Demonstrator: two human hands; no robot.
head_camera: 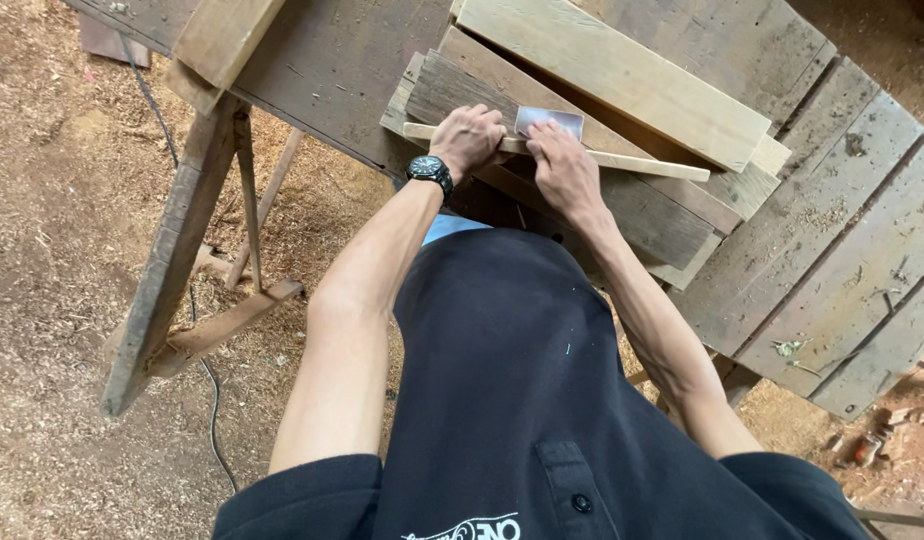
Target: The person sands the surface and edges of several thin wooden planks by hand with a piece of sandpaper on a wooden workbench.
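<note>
my dark shirt [502, 400] is closest. at the bench's [832, 240] near edge, my left hand [469, 137] grips the thin wood strip [622, 162]; my right hand [562, 165] presses sandpaper [549, 121] there. i think i'm sanding; next needs steady rubbing.

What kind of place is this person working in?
Probably a rough carpentry workshop. Sawdust covers the dirt floor, worn planks lie stacked on a wooden bench, and the left hand and right hand work a thin strip with what looks like sandpaper.

Woodworking yard: sawdust-strewn ground [52, 200], rough plank workbench [832, 230], stacked boards [612, 70].
</note>
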